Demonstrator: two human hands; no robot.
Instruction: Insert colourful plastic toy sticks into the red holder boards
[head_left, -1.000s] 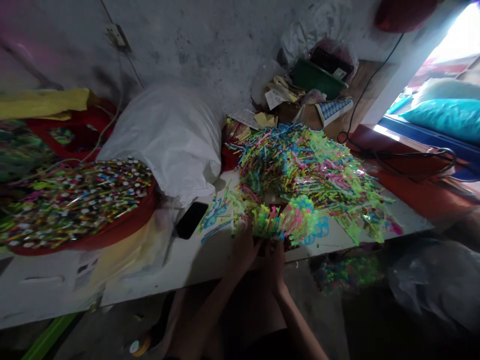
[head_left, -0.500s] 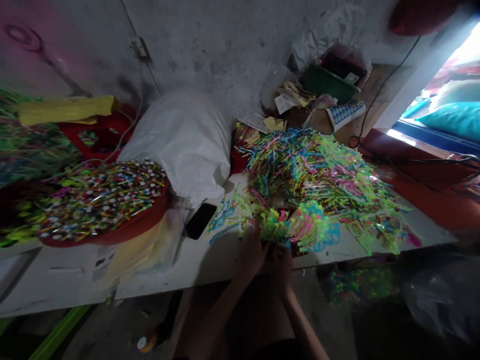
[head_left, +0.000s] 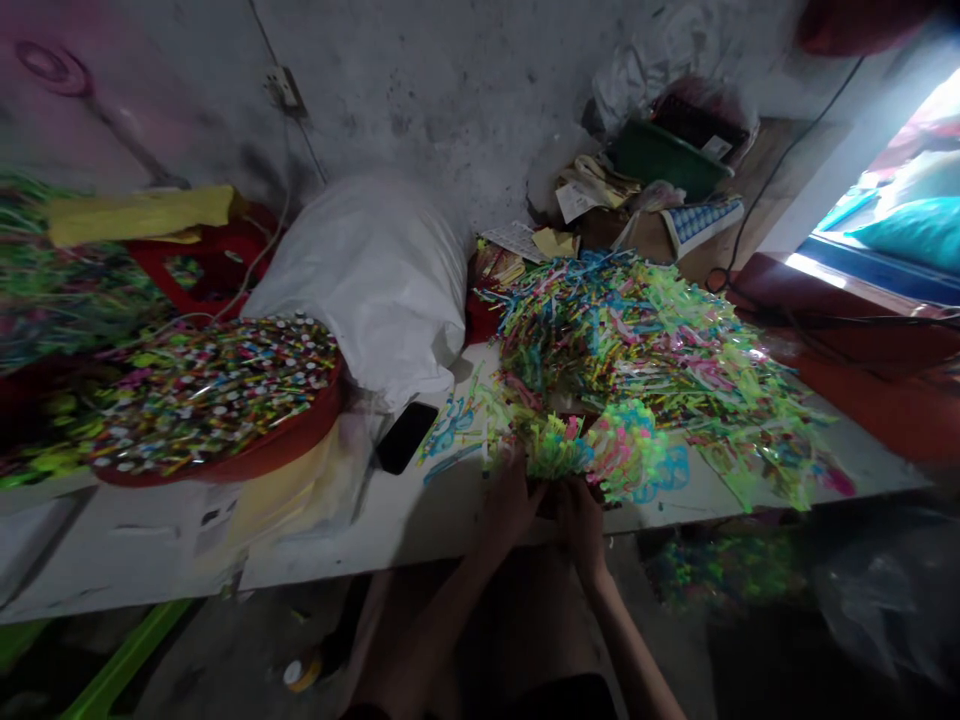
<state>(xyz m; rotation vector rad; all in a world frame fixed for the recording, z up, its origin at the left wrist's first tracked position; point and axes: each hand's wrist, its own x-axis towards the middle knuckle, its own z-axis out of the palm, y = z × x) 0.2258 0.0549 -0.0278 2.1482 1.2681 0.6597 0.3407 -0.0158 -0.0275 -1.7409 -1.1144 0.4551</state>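
My left hand (head_left: 515, 507) is at the table's front edge, its fingers bent inward against a bunch of yellow-green plastic pieces (head_left: 555, 447). My right hand (head_left: 585, 518) is close beside it, fingers curled below a rounded bunch of green, pink and blue pieces (head_left: 626, 450). Both hands look closed, but shadow hides what is between the fingertips. Blue looped pieces (head_left: 670, 474) lie to the right of the bunches. Left of my left hand are a few loose blue and pale-green strips (head_left: 459, 428). Behind the hands rises a large heap of thin coloured plastic sticks (head_left: 645, 340).
A black phone (head_left: 407, 437) lies on the white table (head_left: 337, 555). Further left stands a red basin (head_left: 232, 467) full of small white-tipped sticks. A stuffed white sack (head_left: 375, 270) leans at the wall. A green bin (head_left: 664, 160) stands at the back right.
My right hand has shifted slightly right and its fingers have moved up towards the bunch. My left hand stays nearly in place. The whole view has shifted a little.
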